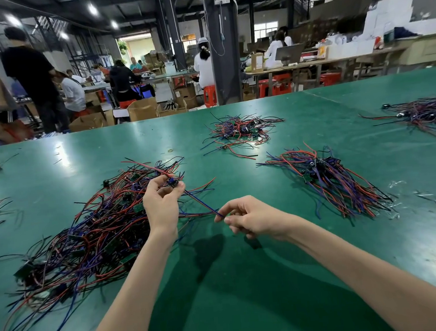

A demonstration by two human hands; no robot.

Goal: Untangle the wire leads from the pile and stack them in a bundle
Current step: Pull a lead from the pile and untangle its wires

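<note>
You are midway through drawing one wire lead (201,202) out of the pile (86,228). Your left hand (162,201) pinches the lead's small component end between thumb and fingertips, raised just above the pile's right edge. Your right hand (252,220) pinches the far tips of its wires, so the lead runs taut between your hands above the green table (247,280). Along that span it looks clear of the tangle, but I cannot tell whether the red strand near your left fingers belongs to it or to the heap. The next move, as I judge it, is to smooth the strands together, carry the lead to the right and lay it on the bundle (330,180), with its component end beside the others and its wires running parallel with theirs. The lead is thin and limp: blue and purple insulated strands joined at a small dark part with a blue body. The pile is large, so most of the job looks undone.
</note>
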